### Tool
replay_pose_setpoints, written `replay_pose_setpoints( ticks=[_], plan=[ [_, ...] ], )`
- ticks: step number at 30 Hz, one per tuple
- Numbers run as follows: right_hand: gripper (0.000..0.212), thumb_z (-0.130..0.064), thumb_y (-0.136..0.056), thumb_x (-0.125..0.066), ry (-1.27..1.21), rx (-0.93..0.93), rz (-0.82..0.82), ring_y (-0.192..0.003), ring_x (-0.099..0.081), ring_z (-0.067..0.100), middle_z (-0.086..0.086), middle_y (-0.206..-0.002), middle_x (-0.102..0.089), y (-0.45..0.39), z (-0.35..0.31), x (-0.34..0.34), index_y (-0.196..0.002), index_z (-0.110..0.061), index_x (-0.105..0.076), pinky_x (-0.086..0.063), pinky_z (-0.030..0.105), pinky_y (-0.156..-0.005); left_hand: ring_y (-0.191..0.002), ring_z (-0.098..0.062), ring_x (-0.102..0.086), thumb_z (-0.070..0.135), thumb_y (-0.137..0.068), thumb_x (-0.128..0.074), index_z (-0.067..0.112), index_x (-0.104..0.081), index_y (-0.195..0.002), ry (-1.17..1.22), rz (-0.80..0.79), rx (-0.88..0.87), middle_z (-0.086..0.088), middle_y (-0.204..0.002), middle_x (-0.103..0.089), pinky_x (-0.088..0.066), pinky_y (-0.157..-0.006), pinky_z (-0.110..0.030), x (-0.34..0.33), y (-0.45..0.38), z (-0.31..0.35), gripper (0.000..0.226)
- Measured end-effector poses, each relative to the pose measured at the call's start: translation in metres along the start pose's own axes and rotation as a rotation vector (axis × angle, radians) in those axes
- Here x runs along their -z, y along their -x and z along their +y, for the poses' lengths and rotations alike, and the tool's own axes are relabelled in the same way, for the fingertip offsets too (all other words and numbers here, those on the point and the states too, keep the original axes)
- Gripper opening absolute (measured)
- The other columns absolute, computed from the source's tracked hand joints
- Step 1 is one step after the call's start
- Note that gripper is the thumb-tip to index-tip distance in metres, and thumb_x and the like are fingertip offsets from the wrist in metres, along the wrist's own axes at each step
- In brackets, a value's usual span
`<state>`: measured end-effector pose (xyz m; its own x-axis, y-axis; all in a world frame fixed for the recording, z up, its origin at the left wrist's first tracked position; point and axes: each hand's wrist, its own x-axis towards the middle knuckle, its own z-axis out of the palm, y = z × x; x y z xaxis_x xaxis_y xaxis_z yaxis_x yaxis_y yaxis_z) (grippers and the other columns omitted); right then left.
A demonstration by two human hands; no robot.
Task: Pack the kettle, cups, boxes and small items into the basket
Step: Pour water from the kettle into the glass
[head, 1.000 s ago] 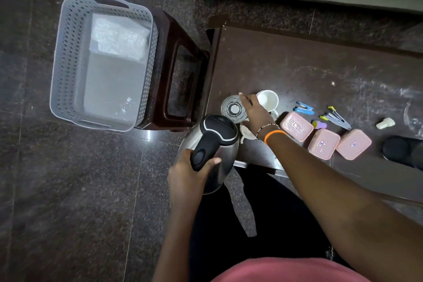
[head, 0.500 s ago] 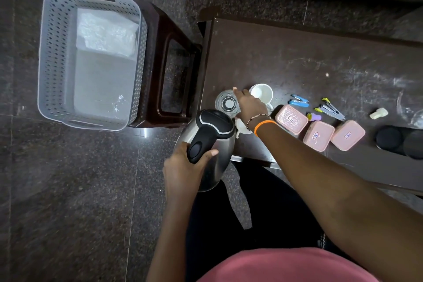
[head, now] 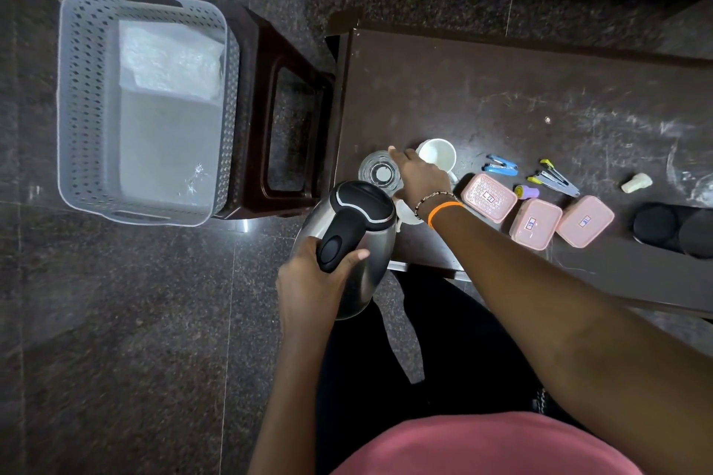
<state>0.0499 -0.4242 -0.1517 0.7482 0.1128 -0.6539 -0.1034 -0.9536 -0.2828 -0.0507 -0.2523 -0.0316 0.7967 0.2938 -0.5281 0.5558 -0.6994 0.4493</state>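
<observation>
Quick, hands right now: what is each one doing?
Left hand: grips the black handle of the steel kettle.
Right hand: fingers on the clear drinking glass; grip cannot be told.

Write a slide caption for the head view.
Left hand grips kettle; right hand reaches glass.

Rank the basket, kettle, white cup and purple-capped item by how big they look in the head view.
1. Basket
2. Kettle, though it is held nearer the camera
3. White cup
4. Purple-capped item

Grey perforated basket [head: 77, 108]; steel/black kettle [head: 355, 243]; three pink boxes [head: 536, 218]; white cup [head: 438, 154]; wristband [head: 443, 210] prob. orange.
</observation>
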Motion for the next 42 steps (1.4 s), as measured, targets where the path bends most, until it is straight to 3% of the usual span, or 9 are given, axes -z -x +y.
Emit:
replay_pose_setpoints(
  ticks=[5,17,31,36,42],
  plan=[
    [0.079,-0.013,-0.076,-0.07,-0.01,-0.006,0.001,-0.106,-0.061,0.04,0.009,-0.135,-0.047,-0.0011,0.0016,-0.0005,-0.143,-0.02,-0.027,-0.053,0.047,-0.077,-0.067,-0.025,-0.06,0.064,-0.06,-0.068,0.017,-0.051,-0.071,-0.019,-0.013,0.011,0.001,-0.065,-0.061,-0.048,-0.062,-0.033,0.0005,-0.0035,0.002,0.051],
    [0.08,-0.016,-0.076,-0.07,-0.016,-0.017,0.009,-0.106,-0.061,0.039,0.008,-0.132,-0.049,-0.0016,0.0029,-0.0016,-0.143,-0.022,-0.027,-0.053,0.048,-0.078,-0.062,-0.013,-0.055,0.067,-0.059,-0.067,0.022,-0.051,-0.071,-0.009,-0.022,0.032,0.011,-0.061,-0.056,-0.033,-0.05,-0.019,0.0021,-0.0061,0.0029,0.049],
    [0.078,-0.019,-0.076,-0.07,-0.044,-0.025,0.022,-0.107,-0.062,0.038,0.006,-0.132,-0.05,-0.0017,0.0041,-0.0023,-0.142,-0.024,-0.029,-0.053,0.047,-0.078,-0.068,-0.024,-0.06,0.065,-0.06,-0.067,0.017,-0.053,-0.071,-0.028,-0.044,0.019,0.001,-0.066,-0.061,-0.047,-0.062,-0.031,0.003,-0.0082,0.0035,0.051],
    [0.078,-0.02,-0.075,-0.071,-0.051,-0.025,0.027,-0.106,-0.062,0.038,0.006,-0.132,-0.051,-0.0022,0.0042,-0.0039,-0.142,-0.025,-0.03,-0.053,0.047,-0.077,-0.065,-0.023,-0.057,0.064,-0.061,-0.068,0.02,-0.049,-0.067,-0.031,-0.044,0.01,0.006,-0.062,-0.056,-0.039,-0.059,-0.028,0.0032,-0.0078,0.0036,0.049],
    [0.079,-0.02,-0.074,-0.071,-0.056,-0.027,0.037,-0.105,-0.062,0.039,0.006,-0.132,-0.051,-0.0026,0.0049,-0.0044,-0.141,-0.026,-0.03,-0.053,0.047,-0.077,-0.066,-0.022,-0.059,0.063,-0.061,-0.069,0.02,-0.049,-0.068,-0.02,-0.047,0.018,0.006,-0.063,-0.057,-0.042,-0.059,-0.028,0.0019,-0.0077,0.0032,0.048]
  ],
)
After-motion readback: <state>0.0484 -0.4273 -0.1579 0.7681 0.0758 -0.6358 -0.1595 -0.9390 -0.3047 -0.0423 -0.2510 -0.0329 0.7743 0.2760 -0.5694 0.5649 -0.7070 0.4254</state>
